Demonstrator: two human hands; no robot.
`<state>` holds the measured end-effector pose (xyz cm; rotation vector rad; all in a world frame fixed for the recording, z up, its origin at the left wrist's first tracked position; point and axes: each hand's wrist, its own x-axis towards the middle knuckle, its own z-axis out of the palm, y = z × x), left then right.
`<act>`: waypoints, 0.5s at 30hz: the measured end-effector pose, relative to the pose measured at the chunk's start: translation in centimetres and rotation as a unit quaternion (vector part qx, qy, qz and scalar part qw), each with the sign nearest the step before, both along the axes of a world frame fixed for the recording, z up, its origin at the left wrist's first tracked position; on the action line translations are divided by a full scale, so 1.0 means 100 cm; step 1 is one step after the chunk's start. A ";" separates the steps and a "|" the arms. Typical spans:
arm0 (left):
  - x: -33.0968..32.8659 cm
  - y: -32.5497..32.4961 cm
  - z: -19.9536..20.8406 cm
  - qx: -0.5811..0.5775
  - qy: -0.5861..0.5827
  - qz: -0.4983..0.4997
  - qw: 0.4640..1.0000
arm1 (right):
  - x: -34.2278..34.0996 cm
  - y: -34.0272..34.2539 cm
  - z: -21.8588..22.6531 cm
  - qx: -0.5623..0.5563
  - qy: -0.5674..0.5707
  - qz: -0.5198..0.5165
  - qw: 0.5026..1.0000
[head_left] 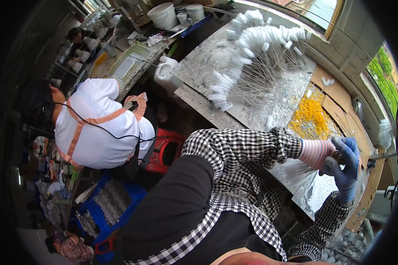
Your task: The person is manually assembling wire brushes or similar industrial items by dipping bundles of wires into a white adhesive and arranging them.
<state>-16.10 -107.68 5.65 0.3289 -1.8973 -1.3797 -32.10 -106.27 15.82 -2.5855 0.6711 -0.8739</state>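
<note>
My left hand, in a pink striped knit glove, reaches across the worktable and meets my right hand at the table's right side. My right hand, in a blue-grey glove, has its fingers and thumb curled round a small dark, brownish thing between the two hands. Its kind is hard to make out, and my left fingertips are mostly hidden. Below my left wrist lies a fan of thin pale stalks; whether they join what I hold cannot be told. Yellow rings lie in a loose pile just beyond my hands.
Many thin wire stalks with white tube-like ends are heaped on the grey worktable. Cardboard lines its window side. A co-worker in white sits at left on a red stool. A white jug stands between the tables.
</note>
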 end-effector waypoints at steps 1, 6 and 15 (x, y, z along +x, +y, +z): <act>-0.003 -0.002 -0.014 -0.098 0.008 0.008 0.995 | 0.016 0.006 0.004 -0.068 -0.005 -0.005 0.998; 0.029 0.037 0.029 -0.286 -0.283 0.245 0.882 | 0.031 0.020 0.013 -0.139 -0.076 -0.034 0.987; 0.041 0.058 -0.023 0.518 0.251 0.130 0.807 | -0.024 0.071 0.013 -0.019 -0.324 -0.180 0.929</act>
